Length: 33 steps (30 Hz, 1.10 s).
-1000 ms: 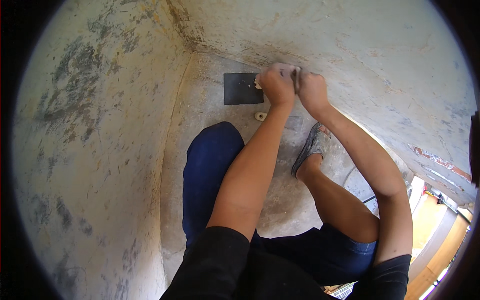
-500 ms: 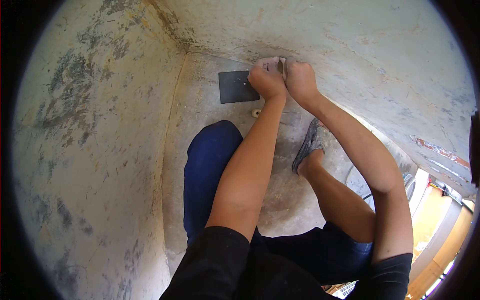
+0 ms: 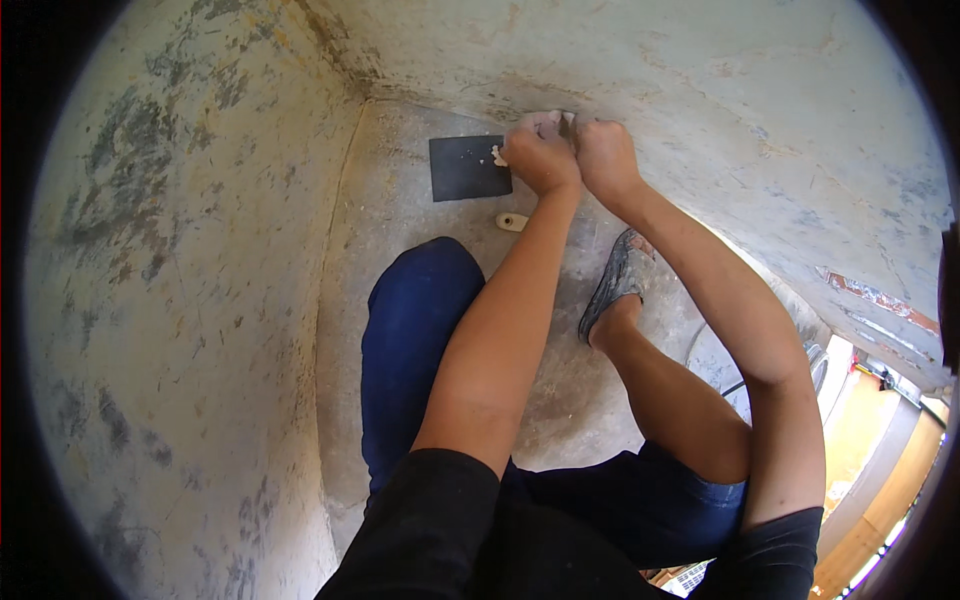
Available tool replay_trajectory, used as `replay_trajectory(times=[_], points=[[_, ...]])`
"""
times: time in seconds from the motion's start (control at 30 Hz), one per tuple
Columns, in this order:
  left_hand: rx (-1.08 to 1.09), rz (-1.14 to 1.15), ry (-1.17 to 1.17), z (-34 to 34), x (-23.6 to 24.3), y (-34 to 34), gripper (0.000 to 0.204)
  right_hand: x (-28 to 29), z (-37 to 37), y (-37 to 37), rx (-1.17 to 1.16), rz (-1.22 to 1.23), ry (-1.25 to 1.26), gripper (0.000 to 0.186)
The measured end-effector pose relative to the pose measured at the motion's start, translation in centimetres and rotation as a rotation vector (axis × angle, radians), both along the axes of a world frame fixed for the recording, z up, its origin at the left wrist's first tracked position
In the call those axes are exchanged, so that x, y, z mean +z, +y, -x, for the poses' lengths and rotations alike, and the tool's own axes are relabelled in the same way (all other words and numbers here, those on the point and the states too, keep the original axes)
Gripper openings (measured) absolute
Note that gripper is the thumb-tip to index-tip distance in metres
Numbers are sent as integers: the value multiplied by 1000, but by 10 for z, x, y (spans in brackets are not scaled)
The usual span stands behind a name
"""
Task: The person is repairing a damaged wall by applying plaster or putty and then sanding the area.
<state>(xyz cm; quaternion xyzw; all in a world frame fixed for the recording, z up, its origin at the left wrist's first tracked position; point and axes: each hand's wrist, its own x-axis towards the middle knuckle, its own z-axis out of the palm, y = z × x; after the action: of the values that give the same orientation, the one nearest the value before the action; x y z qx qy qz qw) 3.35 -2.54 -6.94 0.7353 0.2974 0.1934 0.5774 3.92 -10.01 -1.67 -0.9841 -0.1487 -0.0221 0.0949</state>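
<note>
At the foot of the far wall, my two hands work close together, nearly touching. My left hand [image 3: 541,155] is closed, fingers curled, with whitish dust on them. My right hand [image 3: 606,160] is closed in a fist beside it, knuckles up. A small, dark brownish flat piece [image 3: 567,128] shows between them; its kind and which hand grips it are unclear. Left of my left hand, a black rectangular sheet [image 3: 462,172] lies on the floor with pale crumbs on it. A pale lump [image 3: 499,157] shows at its edge beside that hand. Below rests an oblong cream piece [image 3: 514,222] with a dark hole.
A stained, scuffed wall [image 3: 170,330] rises on the left and meets the far wall [image 3: 740,110] in a corner. My bent knee [image 3: 425,300] and shod foot [image 3: 612,285] are on the concrete floor [image 3: 575,400]. Wooden boards [image 3: 865,470] stand at the lower right.
Both hands have shifted slightly right relative to the black sheet. More of the oblong cream piece and the pale lump now shows past my left arm and hand.
</note>
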Motion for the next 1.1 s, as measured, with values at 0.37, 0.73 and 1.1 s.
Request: replay_trajectory(times=[0.37,0.73,1.1], points=[[-9,19,-26,3,-10,-3,10,-8,3,-5,9,5,13,10],[11,-19,-9,2,-1,-7,7,-15,-1,-10,-24,11,4,12],[12,-116,-27,-3,0,0,7,-14,-6,-5,-27,-19,0,13]])
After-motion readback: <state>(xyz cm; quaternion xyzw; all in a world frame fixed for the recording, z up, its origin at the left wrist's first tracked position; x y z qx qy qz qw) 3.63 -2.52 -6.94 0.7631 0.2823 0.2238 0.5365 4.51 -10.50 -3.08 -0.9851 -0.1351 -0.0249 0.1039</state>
